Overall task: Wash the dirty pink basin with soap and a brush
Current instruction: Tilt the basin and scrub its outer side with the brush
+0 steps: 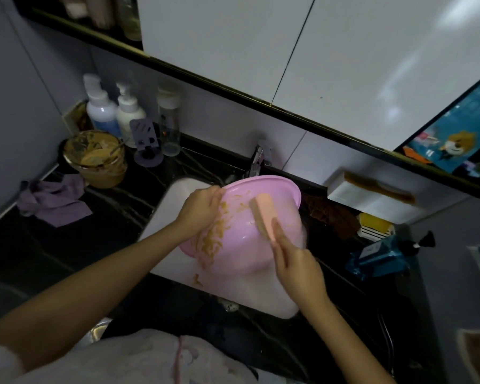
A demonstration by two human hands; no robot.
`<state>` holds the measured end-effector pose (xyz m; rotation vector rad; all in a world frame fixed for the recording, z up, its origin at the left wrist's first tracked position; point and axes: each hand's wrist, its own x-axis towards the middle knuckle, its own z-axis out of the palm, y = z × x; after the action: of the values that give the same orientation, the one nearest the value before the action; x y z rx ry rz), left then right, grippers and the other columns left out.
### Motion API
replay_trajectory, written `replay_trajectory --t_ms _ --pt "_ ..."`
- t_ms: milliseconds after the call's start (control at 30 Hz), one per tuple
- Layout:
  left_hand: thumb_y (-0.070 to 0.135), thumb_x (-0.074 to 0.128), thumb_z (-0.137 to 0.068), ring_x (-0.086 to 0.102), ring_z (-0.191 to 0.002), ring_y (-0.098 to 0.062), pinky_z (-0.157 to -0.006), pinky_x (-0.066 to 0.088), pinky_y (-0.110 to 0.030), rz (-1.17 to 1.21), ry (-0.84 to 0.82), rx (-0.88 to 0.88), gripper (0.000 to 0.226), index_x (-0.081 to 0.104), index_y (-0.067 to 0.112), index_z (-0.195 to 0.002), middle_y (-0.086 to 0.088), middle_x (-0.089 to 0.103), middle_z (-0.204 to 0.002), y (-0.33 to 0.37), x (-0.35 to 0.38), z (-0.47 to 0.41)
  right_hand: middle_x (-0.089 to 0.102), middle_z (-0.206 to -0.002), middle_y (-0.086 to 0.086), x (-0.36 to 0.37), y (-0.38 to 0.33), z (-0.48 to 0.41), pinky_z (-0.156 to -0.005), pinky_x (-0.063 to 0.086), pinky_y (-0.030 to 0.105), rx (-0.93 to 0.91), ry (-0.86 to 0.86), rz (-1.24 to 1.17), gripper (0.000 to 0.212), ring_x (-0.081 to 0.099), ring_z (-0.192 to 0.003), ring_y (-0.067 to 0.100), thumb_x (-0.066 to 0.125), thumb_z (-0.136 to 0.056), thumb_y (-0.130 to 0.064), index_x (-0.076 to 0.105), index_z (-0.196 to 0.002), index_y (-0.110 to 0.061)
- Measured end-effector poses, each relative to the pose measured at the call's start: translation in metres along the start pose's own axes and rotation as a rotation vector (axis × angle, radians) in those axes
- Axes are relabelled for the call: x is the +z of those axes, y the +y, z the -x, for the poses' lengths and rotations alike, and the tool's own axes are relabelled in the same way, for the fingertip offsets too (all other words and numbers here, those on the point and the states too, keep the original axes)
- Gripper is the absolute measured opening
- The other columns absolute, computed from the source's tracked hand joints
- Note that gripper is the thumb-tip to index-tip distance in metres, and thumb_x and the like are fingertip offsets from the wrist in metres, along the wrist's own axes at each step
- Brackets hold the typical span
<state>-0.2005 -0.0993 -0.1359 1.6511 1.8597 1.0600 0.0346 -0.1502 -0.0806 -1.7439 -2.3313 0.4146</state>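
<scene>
The pink basin [263, 189] is tilted over the white sink [178, 195], with its open side turned toward me. Yellow-brown grime [215, 239] streaks its left inner wall. My left hand [203, 206] grips the basin's left rim. My right hand [294, 261] holds a peach scrub brush [263, 214] by its near end, and the brush lies against the inside of the basin. A bit of the grime [197, 279] lies on the sink floor below the basin.
A chrome tap [257, 159] stands behind the basin. On the black counter to the left are a dirty glass bowl [97, 159], a purple cloth [53, 199], pump bottles [114, 109] and a clear bottle [169, 126]. To the right lie a brown cloth [333, 214], a yellow sponge [376, 225] and a blue packet [377, 259].
</scene>
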Motion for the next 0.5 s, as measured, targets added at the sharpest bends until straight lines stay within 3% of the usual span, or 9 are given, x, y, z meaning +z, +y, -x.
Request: replay_trajectory --t_ms 67,167,200,300,367,433,500 --pt "0.043 0.027 -0.092 0.058 -0.076 -0.033 -0.07 0.046 -0.043 0.027 -0.023 -0.021 0.049 0.053 0.005 -0.075 -0.016 0.063 -0.076 -0.001 -0.004 -0.001 0.067 -0.079 0.02 -0.003 0.018 -0.002 -0.056 0.043 0.036 0.004 0.007 0.061 0.053 0.064 -0.074 0.037 0.039 -0.099 -0.034 0.02 -0.148 -0.036" --pt "0.042 0.028 -0.092 0.058 -0.075 -0.034 -0.07 0.047 -0.044 0.021 -0.029 -0.011 0.047 0.052 0.006 -0.074 -0.017 0.063 -0.076 0.005 -0.001 0.004 0.067 -0.088 0.022 -0.008 0.042 -0.025 -0.063 0.049 0.039 0.325 0.064 -0.027 0.05 0.065 -0.08 0.036 0.037 -0.099 -0.029 0.027 -0.148 -0.03" --pt "0.042 0.028 -0.092 0.058 -0.075 -0.034 -0.07 0.047 -0.044 0.009 -0.03 -0.009 0.046 0.052 0.006 -0.074 -0.018 0.063 -0.076 0.007 -0.001 0.003 0.067 -0.09 0.024 -0.002 0.034 -0.026 -0.061 0.046 0.037 0.346 0.111 -0.101 0.05 0.065 -0.081 0.037 0.038 -0.099 -0.027 0.028 -0.148 -0.027" --pt "0.04 0.028 -0.091 0.058 -0.074 -0.034 -0.068 0.045 -0.042 0.023 0.002 -0.035 0.043 0.049 0.01 -0.071 -0.019 0.063 -0.075 0.001 -0.004 0.002 0.065 -0.079 0.023 0.024 -0.003 -0.001 -0.05 0.039 0.033 0.158 0.167 -0.179 0.052 0.063 -0.067 0.038 0.042 -0.099 -0.026 0.027 -0.148 -0.028" --pt "0.041 0.028 -0.092 0.058 -0.075 -0.034 -0.069 0.045 -0.042 0.037 0.003 -0.054 0.048 0.052 0.005 -0.072 -0.018 0.063 -0.075 -0.003 -0.009 -0.001 0.063 -0.066 0.022 0.032 0.001 0.012 -0.045 0.039 0.033 0.066 0.188 -0.082 0.051 0.061 -0.056 0.036 0.042 -0.098 -0.031 0.029 -0.147 -0.029" --pt "0.041 0.028 -0.092 0.059 -0.076 -0.034 -0.07 0.045 -0.042 0.045 -0.023 -0.036 0.05 0.055 0.002 -0.075 -0.018 0.064 -0.077 0.002 -0.006 0.001 0.066 -0.071 0.023 0.033 0.028 0.006 -0.051 0.044 0.034 0.213 0.237 -0.037 0.049 0.064 -0.063 0.039 0.041 -0.098 -0.03 0.03 -0.146 -0.029" --pt "0.039 0.03 -0.092 0.059 -0.077 -0.035 -0.069 0.046 -0.041 0.015 -0.039 -0.003 0.044 0.053 0.006 -0.074 -0.019 0.065 -0.078 0.012 0.0 0.004 0.067 -0.087 0.026 0.031 0.031 0.002 -0.061 0.047 0.036 0.429 0.25 -0.164 0.05 0.065 -0.078 0.04 0.038 -0.099 -0.026 0.026 -0.147 -0.031"
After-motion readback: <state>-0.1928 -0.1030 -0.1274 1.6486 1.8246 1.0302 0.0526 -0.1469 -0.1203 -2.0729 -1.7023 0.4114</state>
